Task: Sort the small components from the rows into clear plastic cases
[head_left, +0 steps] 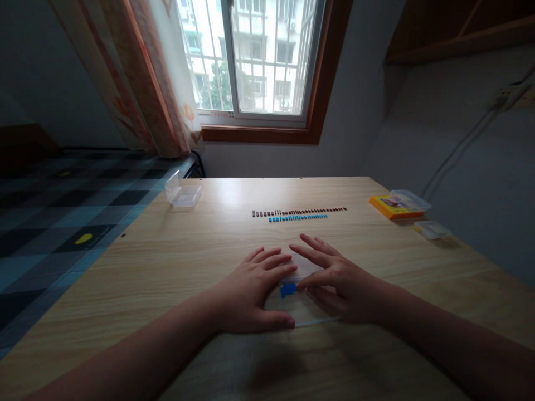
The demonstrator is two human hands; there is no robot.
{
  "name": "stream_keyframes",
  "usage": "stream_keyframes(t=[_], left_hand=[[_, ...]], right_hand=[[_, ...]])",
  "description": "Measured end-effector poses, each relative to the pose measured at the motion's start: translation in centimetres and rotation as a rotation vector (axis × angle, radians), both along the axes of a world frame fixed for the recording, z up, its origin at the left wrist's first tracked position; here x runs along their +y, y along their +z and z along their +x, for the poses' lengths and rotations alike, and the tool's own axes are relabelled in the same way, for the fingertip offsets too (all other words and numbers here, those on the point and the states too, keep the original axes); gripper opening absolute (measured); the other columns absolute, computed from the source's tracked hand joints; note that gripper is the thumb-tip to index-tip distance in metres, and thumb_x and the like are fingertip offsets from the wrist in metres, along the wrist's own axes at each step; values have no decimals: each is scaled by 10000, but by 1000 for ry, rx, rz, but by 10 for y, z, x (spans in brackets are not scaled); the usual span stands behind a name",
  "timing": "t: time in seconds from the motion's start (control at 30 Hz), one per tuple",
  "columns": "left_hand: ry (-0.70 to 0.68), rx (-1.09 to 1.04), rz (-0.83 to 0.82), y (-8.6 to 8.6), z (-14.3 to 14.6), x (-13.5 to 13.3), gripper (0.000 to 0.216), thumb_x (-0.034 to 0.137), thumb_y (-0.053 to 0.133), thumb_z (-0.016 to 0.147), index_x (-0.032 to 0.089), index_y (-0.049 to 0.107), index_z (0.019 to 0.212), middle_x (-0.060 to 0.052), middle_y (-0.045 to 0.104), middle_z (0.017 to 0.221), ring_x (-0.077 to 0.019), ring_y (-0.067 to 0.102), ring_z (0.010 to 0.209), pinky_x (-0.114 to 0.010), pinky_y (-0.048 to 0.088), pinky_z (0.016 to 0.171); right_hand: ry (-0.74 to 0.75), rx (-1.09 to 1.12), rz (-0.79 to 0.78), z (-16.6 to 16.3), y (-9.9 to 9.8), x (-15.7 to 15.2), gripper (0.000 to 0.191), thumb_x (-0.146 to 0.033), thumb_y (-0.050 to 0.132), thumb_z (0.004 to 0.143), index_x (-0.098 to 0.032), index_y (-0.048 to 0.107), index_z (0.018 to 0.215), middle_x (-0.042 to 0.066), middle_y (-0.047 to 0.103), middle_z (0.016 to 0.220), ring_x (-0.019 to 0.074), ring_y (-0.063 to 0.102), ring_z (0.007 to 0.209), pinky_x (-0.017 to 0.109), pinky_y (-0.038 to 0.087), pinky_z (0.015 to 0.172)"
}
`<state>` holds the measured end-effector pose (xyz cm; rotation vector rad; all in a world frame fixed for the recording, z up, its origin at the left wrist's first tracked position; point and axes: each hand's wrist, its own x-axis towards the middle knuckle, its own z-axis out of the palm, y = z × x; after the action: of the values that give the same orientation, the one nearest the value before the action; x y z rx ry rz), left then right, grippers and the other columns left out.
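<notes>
A clear plastic plate or shallow case (320,321) lies flat on the table in front of me, partly covered by both hands. On it sits a small patch of joined blue pieces (288,289). My left hand (254,289) is open along the left side, its fingers stretched over the far edge and its thumb at the near edge. From the right, my right hand (338,278) reaches over the plate with fingers spread. One of its fingertips meets the right end of the blue patch; the fingers below are partly hidden and blurred.
Beyond my hands run a row of dark small pieces (298,212) and a row of light blue ones (297,218). An open clear box (186,196) stands far left. At the right are an orange box (395,206) and a small clear case (432,229). A checked bed (83,223) adjoins the table.
</notes>
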<state>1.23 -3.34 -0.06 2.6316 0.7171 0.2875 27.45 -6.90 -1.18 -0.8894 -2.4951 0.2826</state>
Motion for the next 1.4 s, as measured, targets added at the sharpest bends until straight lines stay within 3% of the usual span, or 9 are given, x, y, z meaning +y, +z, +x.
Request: stream_keyframes(t=[0.3, 0.57, 0.83, 1.4], left_hand=[[7, 29, 4, 0, 0, 1, 915, 770, 678, 769, 225, 522, 1487, -153, 456, 1579, -432, 345, 1482, -655, 203, 1223], [14, 13, -1, 0, -1, 0, 901, 764, 698, 756, 242, 540, 1472, -145, 461, 1576, -429, 353, 1480, -649, 203, 1226], [9, 13, 7, -1, 1, 0, 886, 766, 680, 771, 246, 537, 1474, -132, 472, 1572, -423, 348, 1484, -643, 203, 1229], [5, 46, 22, -2, 0, 1, 914, 767, 670, 776, 215, 517, 1488, -142, 459, 1579, -419, 337, 1491, -642, 201, 1232]], right_hand=[[-39, 132, 24, 5, 3, 6, 268, -94, 627, 885, -271, 783, 1012, 38, 430, 1606, 297, 204, 1564, 619, 243, 1232], [-11, 145, 89, 6, 4, 6, 274, -103, 618, 874, -276, 791, 998, 5, 347, 1651, 302, 178, 1570, 599, 228, 1242], [11, 13, 74, 3, 1, 4, 344, -71, 656, 798, -303, 795, 1011, -41, 233, 1689, 304, 125, 1579, 616, 175, 1242], [16, -26, 69, 0, -4, 5, 350, -93, 658, 817, -315, 783, 1056, 0, 270, 1679, 303, 135, 1577, 620, 193, 1230]])
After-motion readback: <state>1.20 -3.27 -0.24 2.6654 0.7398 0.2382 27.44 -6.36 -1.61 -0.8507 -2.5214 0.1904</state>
